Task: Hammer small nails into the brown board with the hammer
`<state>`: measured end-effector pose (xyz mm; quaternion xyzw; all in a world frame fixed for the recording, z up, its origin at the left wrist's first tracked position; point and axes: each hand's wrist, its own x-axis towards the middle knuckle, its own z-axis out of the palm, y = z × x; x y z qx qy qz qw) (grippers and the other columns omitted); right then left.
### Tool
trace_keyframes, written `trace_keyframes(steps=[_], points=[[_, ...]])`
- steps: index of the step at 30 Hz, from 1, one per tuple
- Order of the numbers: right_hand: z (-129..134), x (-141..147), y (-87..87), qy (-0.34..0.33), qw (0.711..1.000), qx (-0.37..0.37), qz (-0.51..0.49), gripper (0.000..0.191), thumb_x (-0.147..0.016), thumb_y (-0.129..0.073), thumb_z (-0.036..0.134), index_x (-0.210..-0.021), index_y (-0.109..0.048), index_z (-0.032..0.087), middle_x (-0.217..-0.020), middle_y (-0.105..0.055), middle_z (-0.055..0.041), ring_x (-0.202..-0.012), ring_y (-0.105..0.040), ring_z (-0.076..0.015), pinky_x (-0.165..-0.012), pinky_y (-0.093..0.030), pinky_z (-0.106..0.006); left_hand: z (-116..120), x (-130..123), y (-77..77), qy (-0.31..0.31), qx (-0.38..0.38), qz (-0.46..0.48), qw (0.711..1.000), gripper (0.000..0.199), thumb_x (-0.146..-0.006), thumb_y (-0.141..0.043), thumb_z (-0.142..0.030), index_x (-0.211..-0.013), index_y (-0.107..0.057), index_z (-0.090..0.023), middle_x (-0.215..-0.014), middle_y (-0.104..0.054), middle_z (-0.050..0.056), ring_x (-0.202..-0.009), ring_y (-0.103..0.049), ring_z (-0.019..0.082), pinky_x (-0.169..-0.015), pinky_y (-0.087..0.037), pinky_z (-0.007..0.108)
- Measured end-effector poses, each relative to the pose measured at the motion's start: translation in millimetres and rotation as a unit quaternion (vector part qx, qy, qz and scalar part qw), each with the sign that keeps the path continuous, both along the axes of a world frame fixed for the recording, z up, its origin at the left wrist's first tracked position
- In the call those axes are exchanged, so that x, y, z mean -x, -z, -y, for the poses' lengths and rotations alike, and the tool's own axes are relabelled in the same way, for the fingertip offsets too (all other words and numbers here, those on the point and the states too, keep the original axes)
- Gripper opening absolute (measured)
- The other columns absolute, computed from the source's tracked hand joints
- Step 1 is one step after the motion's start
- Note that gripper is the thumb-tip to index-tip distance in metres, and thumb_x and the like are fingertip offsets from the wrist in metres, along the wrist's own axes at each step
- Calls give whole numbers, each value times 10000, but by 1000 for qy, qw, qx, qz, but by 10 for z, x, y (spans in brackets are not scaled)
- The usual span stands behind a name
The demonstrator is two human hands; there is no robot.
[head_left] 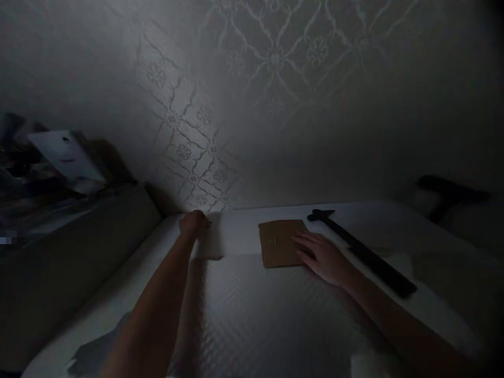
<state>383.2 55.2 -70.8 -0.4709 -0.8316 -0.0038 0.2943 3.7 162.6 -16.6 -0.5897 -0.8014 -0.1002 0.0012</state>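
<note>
A flat brown cardboard-like piece (279,244) lies on the white surface (240,231) near the patterned wall. My right hand (321,254) rests on its right edge with fingers spread. To the left, my left hand (192,223) is closed near the back edge of the surface; small dark tips show beside its fingers, too dim to identify. A black hammer-like tool (370,257) lies diagonally to the right of my right hand. Below both hands spreads a quilted, textured grey sheet (268,310).
Patterned wallpaper (275,58) rises behind the surface. At the left, a white box (69,157) and blurred items stand on a raised ledge. A dark object (452,191) is at the far right. A grey piece (96,349) lies beside my left forearm.
</note>
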Motion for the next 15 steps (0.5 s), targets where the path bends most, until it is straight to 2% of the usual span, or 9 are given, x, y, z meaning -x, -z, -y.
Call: trace_keyframes(steps=[3, 6, 10, 13, 15], points=[[-4, 3, 5, 1, 1000, 0, -3, 357, -898, -453, 289, -1190, -639, 203, -1287, -600, -107, -1202, -538, -250, -1030, -418, -465, 34, -48, -60, -20, 2, -28, 999, 218, -804, -561, -271, -923, -718, -179, -990, -718, 115, -950, -652, 280, -700, -462, 272], [-16, -1, 15, -2, 1000, 4, -8, 360, -895, -458, 289, -1196, -637, 210, -1287, -600, -108, -1205, -536, -251, -1029, -418, -469, 68, -153, -153, -20, -25, -17, 999, 223, -800, -570, -267, -940, -713, -169, -1017, -712, 125, -970, -648, 293, -725, -469, 291], [-30, -7, 18, 0, 1000, 14, 1, 369, -895, -456, 307, -1197, -635, 193, -1291, -596, -117, -1208, -532, -258, -1031, -412, -479, 143, -475, -317, 4, -79, 33, 996, 235, -809, -564, -268, -991, -692, -190, -1031, -718, 80, -986, -646, 258, -754, -473, 282], [-36, -9, 12, -4, 1000, 19, 4, 371, -898, -448, 303, -1198, -633, 189, -1295, -592, -117, -1211, -530, -252, -1038, -404, -472, 289, -863, -431, 43, -129, 139, 981, 225, -780, -595, -239, -970, -702, -186, -958, -737, 53, -920, -662, 216, -772, -466, 261], [-40, -10, 10, -4, 1000, 21, 2, 370, -893, -460, 297, -1198, -634, 179, -1299, -589, -120, -1211, -530, -250, -1044, -400, -457, 445, -1150, -466, 75, -138, 235, 959, 202, -770, -601, -235, -913, -726, -164, -905, -740, 64, -839, -666, 196, -731, -465, 250]])
